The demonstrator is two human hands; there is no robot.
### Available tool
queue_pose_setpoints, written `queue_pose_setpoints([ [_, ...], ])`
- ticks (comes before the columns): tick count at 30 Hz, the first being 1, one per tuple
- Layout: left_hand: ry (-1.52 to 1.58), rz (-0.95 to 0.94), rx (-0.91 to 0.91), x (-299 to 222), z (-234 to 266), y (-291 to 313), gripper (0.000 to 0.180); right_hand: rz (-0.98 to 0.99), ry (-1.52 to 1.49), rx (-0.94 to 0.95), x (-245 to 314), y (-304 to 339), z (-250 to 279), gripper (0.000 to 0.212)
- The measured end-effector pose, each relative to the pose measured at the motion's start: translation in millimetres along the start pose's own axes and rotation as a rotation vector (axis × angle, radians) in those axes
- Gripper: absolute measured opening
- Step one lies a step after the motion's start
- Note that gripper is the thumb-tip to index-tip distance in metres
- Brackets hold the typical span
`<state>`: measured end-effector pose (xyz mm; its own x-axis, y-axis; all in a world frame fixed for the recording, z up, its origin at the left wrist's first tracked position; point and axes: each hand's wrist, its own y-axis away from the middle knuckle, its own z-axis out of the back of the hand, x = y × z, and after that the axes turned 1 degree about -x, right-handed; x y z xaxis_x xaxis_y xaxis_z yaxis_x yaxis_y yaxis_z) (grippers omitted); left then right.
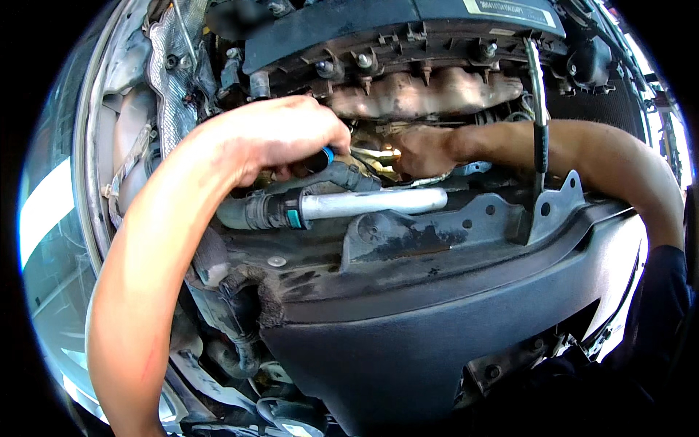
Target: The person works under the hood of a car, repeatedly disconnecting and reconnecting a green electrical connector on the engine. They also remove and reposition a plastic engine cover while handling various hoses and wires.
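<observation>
In the engine bay, my left hand (295,135) is closed round a dark, rounded handle with a blue ring (320,159) at its end. Most of that handle is hidden by my palm, so its kind does not show. My right hand (426,153) reaches in from the right, its fingers curled down beside a shiny, brightly lit metal part (380,154). What those fingertips grip, if anything, is hidden. Both hands are below the rusty brown exhaust manifold (429,95), just beyond a silver metal pipe (375,202) joined to a black hose.
A black engine cover (393,28) lies at the far side. An upright strut (539,116) stands in front of my right forearm. A grey bracket (437,233) and a broad dark panel (408,349) fill the near side. Crinkled heat shielding (175,73) runs along the left.
</observation>
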<state>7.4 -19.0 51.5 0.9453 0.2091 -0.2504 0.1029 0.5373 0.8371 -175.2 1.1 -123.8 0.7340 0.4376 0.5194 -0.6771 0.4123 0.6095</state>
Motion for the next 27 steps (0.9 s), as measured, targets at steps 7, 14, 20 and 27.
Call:
queue_pose_setpoints([
  [7, 0.011, -0.107, -0.038, -5, -17, -18, 0.019, 0.065, 0.131, -0.11, -17, 12, 4, 0.049],
  [14, -0.164, -0.338, -0.187, 0, -36, -24, 0.043, 0.038, 0.141, -0.102, 7, 9, 7, 0.036],
  [20, -0.558, -0.239, -0.164, -44, -56, -18, 0.048, 0.092, 0.244, -0.209, -8, -11, -3, 0.017],
  [27, -0.037, 0.083, -0.039, -43, -26, 6, 0.032, 0.239, 0.416, -0.223, -15, -23, -9, 0.018],
])
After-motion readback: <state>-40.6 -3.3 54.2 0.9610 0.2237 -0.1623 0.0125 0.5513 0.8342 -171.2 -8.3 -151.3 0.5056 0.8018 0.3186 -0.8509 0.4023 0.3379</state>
